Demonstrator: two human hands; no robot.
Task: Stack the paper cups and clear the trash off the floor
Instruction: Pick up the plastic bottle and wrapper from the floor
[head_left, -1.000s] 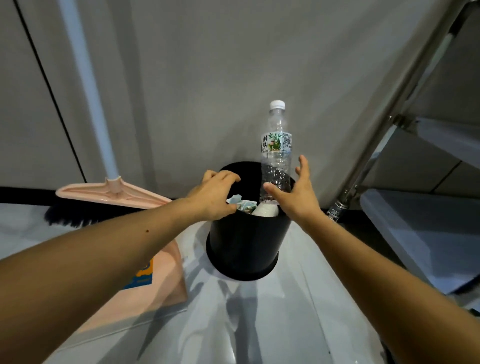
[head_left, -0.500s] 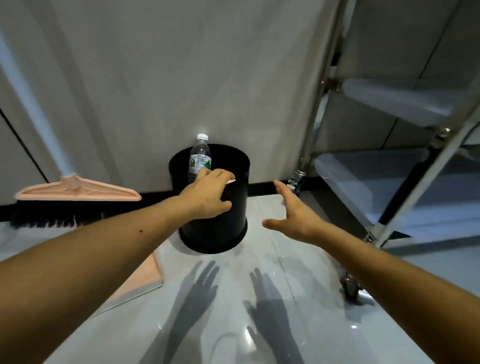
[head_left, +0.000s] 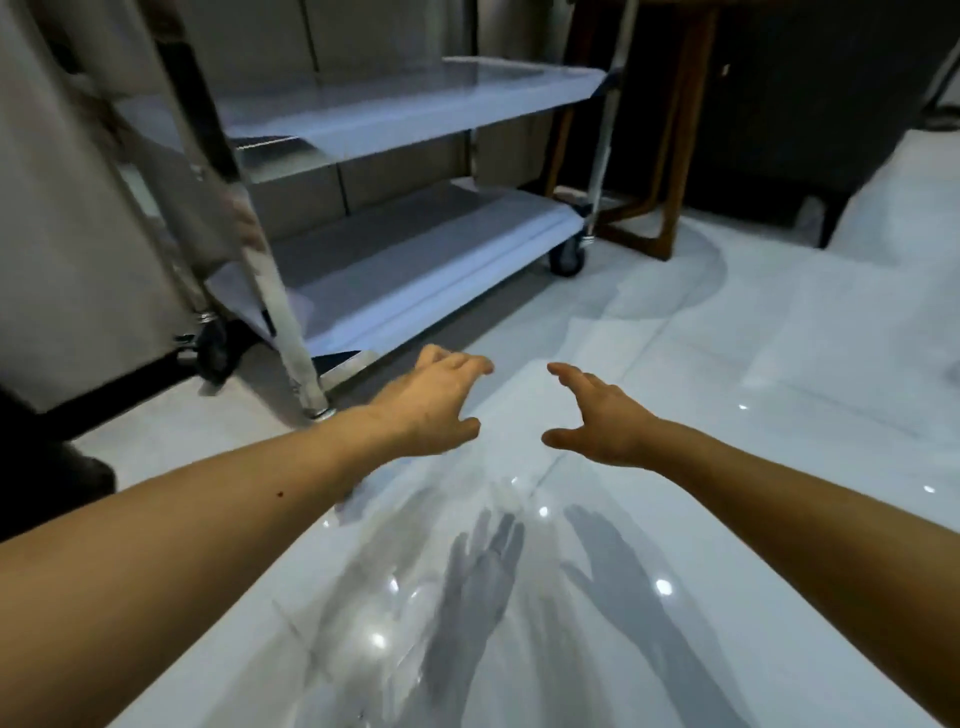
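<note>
Left hand (head_left: 434, 408) stretched out at centre frame, fingers (head_left: 467, 364) loosely spread and curled a little, gripping nothing. Right hand (head_left: 605, 421) just beside it toward 3 o'clock, apart from it, thumb and fingers splayed wide, likewise holding nothing. Both poised above glossy white floor (head_left: 753, 364), hand shadows cast on the tiles toward 6 o'clock. No paper cups or trash anywhere in view; whereabouts cannot be told. Metal trolley (head_left: 415, 244) with two shelves up at 11 o'clock, standing on castors, one blurred upright leg near the left wrist. Dark wooden frame (head_left: 675, 156) at 1 o'clock behind the trolley's far corner. Dark shape (head_left: 47, 478) at 9 o'clock at the frame edge, too cropped to identify.
</note>
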